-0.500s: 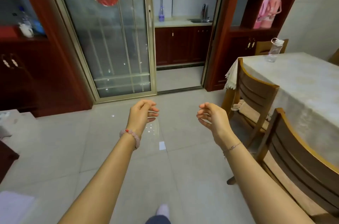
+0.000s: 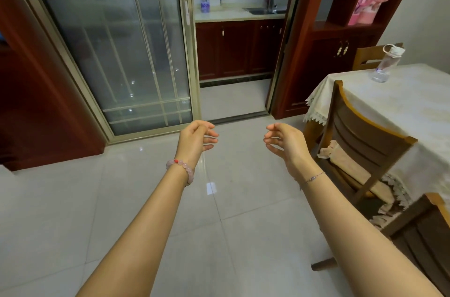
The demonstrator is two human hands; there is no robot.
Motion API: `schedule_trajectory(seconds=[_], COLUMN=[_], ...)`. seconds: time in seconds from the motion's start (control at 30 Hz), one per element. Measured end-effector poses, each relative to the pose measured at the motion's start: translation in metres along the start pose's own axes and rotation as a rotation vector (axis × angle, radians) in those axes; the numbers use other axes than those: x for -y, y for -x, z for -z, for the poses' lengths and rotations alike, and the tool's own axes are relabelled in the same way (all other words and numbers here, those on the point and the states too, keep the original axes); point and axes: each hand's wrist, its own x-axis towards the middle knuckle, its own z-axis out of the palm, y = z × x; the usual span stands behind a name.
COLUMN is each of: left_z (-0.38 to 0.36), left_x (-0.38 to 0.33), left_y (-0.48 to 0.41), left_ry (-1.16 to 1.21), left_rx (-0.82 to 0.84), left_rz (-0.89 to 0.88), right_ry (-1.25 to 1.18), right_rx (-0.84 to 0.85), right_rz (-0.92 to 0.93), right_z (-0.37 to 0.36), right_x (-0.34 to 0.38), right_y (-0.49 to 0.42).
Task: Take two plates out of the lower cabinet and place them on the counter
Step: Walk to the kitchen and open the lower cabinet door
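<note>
Through the open doorway ahead I see the kitchen's dark red lower cabinet (image 2: 233, 51), its doors closed, under a pale counter (image 2: 226, 15). No plates show. My left hand (image 2: 196, 139) and my right hand (image 2: 285, 142) are held out in front of me over the tiled floor, far from the cabinet. Both hold nothing, with the fingers loosely curled and apart.
A sliding glass door (image 2: 117, 48) fills the left of the doorway. A purple bottle (image 2: 205, 2) and a sink with a tap (image 2: 264, 10) are on the counter. A cloth-covered table (image 2: 401, 111) with a water bottle (image 2: 387, 63) and wooden chairs (image 2: 360, 141) stands at right.
The view has moved closer to the doorway; the cabinet and table look larger. Both hands keep the same raised, empty pose.
</note>
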Motion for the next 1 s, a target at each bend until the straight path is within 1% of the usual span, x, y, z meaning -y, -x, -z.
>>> schedule_trajectory(seconds=[0.27, 0.5, 0.63, 0.73, 1.0], left_z=[-0.041, -0.11, -0.151, -0.175, -0.212], left_x=[0.008, 0.022, 0.017, 0.012, 0.013], left_y=[-0.136, -0.29, -0.385, -0.449, -0.613], left_ry=[-0.008, -0.032, -0.019, 0.001, 0.03], left_rx=[0.006, 0.008, -0.029, -0.044, -0.037], left_rz=[0.048, 0.076, 0.093, 0.085, 0.078], right_ry=[-0.007, 0.011, 0.03, 0.031, 0.036], right_rx=[-0.005, 0.016, 0.063, 0.067, 0.08], right_rz=[-0.038, -0.084, -0.105, -0.105, -0.107], right_z=[-0.016, -0.014, -0.013, -0.016, -0.038], right_x=[0.006, 0.018, 0.039, 0.058, 0.085], right_y=[-0.143, -0.309, -0.411, -0.484, -0.65])
